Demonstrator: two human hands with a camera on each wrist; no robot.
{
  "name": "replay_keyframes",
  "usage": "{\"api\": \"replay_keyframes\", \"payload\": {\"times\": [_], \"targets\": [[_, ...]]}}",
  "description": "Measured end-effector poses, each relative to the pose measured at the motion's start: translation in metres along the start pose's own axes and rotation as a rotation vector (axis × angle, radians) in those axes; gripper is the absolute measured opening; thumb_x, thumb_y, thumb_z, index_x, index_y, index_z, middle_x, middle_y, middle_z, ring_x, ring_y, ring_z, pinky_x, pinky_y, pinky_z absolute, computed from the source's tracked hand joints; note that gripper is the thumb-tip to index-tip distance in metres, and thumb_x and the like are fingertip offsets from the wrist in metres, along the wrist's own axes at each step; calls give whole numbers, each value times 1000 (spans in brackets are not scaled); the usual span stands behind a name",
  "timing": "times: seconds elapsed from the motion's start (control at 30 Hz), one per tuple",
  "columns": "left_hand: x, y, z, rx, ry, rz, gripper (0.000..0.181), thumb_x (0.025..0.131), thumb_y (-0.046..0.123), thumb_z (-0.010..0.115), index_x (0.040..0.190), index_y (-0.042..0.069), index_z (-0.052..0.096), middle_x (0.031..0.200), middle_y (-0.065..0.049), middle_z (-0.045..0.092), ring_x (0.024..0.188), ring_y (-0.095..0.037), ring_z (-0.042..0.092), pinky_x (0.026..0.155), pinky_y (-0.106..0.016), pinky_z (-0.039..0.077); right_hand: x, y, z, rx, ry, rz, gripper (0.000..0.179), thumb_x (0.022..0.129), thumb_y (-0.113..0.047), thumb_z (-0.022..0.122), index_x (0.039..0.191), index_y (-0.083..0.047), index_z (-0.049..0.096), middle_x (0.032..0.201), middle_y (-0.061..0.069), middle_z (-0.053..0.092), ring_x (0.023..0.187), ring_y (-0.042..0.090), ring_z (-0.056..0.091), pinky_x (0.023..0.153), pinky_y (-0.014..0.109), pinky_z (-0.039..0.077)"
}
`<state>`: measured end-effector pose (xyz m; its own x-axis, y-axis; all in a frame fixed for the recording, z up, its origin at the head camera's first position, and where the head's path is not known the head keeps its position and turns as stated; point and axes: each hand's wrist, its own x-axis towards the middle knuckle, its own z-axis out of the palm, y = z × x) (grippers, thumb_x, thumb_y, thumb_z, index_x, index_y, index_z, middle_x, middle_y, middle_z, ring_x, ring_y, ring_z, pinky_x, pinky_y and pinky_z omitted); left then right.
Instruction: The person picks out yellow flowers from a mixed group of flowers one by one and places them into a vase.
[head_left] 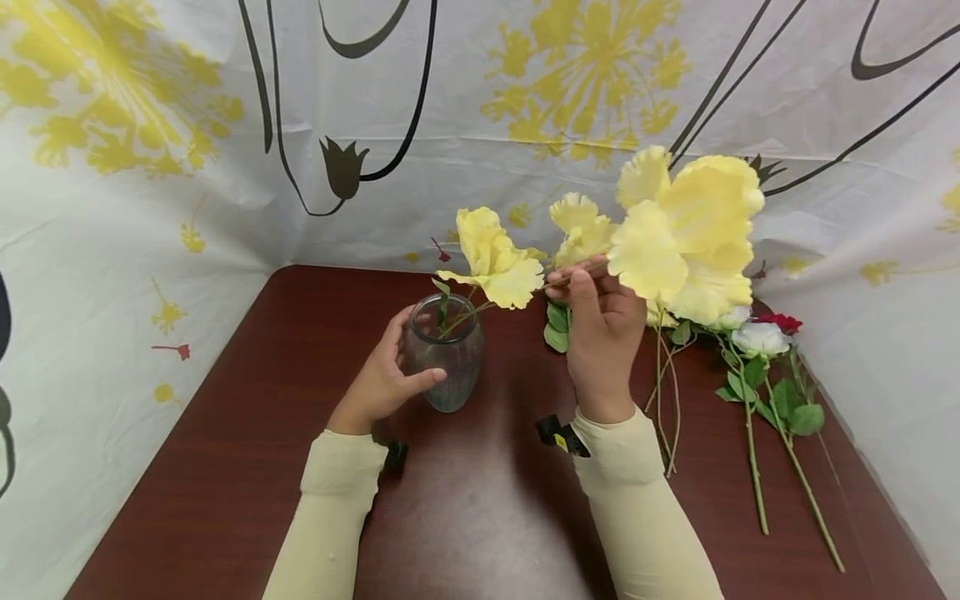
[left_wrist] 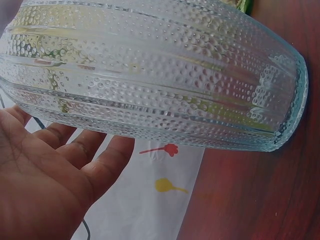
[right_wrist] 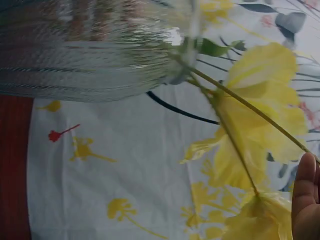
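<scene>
A ribbed, bumpy clear glass vase (head_left: 448,367) stands upright on the dark red table. My left hand (head_left: 386,371) grips its side, thumb in front and fingers behind; in the left wrist view the fingertips (left_wrist: 117,150) lie along the glass. Yellow artificial flowers (head_left: 495,262) lean out of the vase mouth to the right. My right hand (head_left: 607,333) pinches the thin stem (right_wrist: 260,112) of a yellow flower, and that stem runs down into the vase mouth. A large yellow flower (head_left: 690,233) spreads above this hand, with a smaller yellow bloom (head_left: 581,229) behind the fingers.
On the right of the table (head_left: 225,467) lie white roses (head_left: 761,340), a red flower (head_left: 780,322) and long green stems (head_left: 806,492). Thin brown stems (head_left: 667,417) hang beside my right wrist. A patterned white cloth (head_left: 450,125) walls in the table's back and sides.
</scene>
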<state>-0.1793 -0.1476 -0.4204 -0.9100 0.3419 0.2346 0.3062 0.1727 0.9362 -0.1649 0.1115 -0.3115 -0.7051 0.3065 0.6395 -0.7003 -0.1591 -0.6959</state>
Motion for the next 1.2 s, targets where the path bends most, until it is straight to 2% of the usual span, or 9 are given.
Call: {"api": "replay_keyframes", "payload": {"times": [0.17,0.27,0.43,0.6,0.87,0.97,1.03,1.1,1.2], "targets": [[1,1,0,5,-1,-1,92,84,22,80,155,28,22,146,-1,41,131,-23,46,104,-54,39,-5,9,3,-54,-35,89,23,100,-11,60,94,10,68,92,14,66,89,27,67,78,36,55],[1,0,0,6,1,-7,92,84,21,80,155,28,22,147,-1,40,131,-23,45,105,-53,38,-6,15,5,-55,-70,78,19,100,-11,59,102,6,67,95,16,65,91,27,67,79,37,55],[0,0,-1,14,1,-14,93,84,25,80,156,28,21,148,-1,40,132,-22,44,106,-54,36,-6,26,11,-37,-145,7,13,100,-4,56,109,3,62,96,24,61,89,27,67,78,37,56],[0,0,-1,14,0,-2,92,84,25,80,155,28,22,147,-1,40,132,-23,45,104,-55,38,-10,36,14,-61,-209,42,11,100,-1,55,109,2,60,99,29,57,91,27,66,80,40,55],[2,1,1,6,3,1,92,83,28,81,154,30,23,147,0,41,131,-22,44,104,-55,38,-20,40,15,-185,-197,165,24,102,-11,56,99,11,63,93,22,62,92,28,62,89,39,50],[2,0,2,7,6,4,92,82,29,82,154,30,24,147,0,41,131,-22,44,104,-55,38,-22,41,17,-254,-180,230,23,102,-17,57,100,5,62,93,16,62,93,27,61,88,34,48],[3,0,2,5,5,10,92,83,28,82,154,30,24,147,0,41,131,-23,45,104,-56,38,-24,43,18,-253,-170,274,17,101,-18,59,103,-1,59,96,9,61,95,24,60,87,31,47],[2,-1,1,1,3,15,92,83,27,81,154,30,24,147,-1,41,130,-23,45,103,-56,38,-25,45,21,-225,-171,276,13,100,-16,60,104,-5,56,97,4,58,93,20,59,83,28,47],[2,-1,1,0,1,17,91,84,23,81,154,29,24,147,-2,41,130,-24,45,104,-56,38,-25,48,26,-144,-185,209,13,99,-5,60,107,3,54,91,6,55,80,18,55,73,27,46]]}}
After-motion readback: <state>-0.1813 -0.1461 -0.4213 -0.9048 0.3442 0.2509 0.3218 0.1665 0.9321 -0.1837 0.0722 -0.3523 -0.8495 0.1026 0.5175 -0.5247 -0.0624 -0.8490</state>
